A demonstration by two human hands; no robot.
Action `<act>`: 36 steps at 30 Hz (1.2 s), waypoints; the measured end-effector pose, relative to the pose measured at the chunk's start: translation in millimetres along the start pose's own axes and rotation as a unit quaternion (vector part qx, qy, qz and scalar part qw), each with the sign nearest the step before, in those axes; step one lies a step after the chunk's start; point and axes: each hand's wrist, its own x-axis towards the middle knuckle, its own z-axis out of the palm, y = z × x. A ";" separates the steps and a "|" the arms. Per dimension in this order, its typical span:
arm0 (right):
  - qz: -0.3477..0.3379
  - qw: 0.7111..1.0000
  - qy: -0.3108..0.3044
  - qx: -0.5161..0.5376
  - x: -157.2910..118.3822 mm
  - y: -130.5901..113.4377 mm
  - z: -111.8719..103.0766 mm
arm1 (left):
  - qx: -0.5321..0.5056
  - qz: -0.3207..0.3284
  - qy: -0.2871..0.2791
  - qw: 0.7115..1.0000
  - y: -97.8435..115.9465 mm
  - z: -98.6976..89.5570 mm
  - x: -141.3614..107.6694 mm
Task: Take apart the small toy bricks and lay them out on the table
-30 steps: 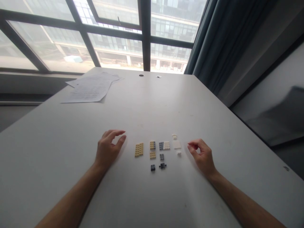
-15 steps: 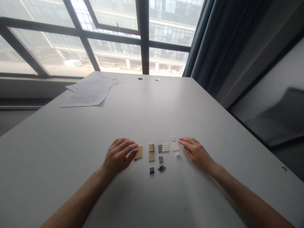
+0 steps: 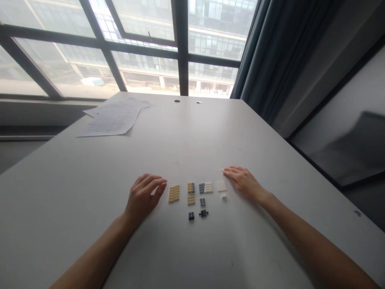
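Little appears to be done: small plates and bricks are laid flat on the bench (image 3: 180, 257) in separate groups, and no larger build is seen. How much is left cannot be read from this layout. Whether the grey wedge (image 3: 201, 188) and the white plate (image 3: 208, 187) are joined or merely set edge to edge cannot be told.

Between the hands, the tan plates (image 3: 174, 193) are placed just beside the left hand (image 3: 144, 194), which is held half open – fingers curved, thumb apart, nothing seen in its grasp. At the far right of the layout, a white clip (image 3: 221, 170) is mostly covered by the fingertips of the right hand (image 3: 242, 181). Its fingers are stretched close together; the thumb is hidden, so whether the clip is gripped or only touched cannot be told. The white tile (image 3: 221, 186) is left uncovered just nearer the body – near that hand, but apart from it. The black brick (image 3: 191, 216) and the axle (image 3: 203, 213) are set nearest the body, well apart from both hands.
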 end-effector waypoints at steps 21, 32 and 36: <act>0.055 0.993 0.105 0.007 -17.1 51.3 -4.8 | 0.012 0.026 -0.036 0.999 2.7 3.3 1.7; -0.034 0.987 0.140 0.077 -38.4 -4.3 -4.8 | -0.046 0.012 -0.169 0.985 19.3 15.3 16.8; -0.042 0.984 0.149 0.090 -41.2 -8.0 -1.9 | -0.061 -0.004 -0.216 0.974 11.7 4.0 14.5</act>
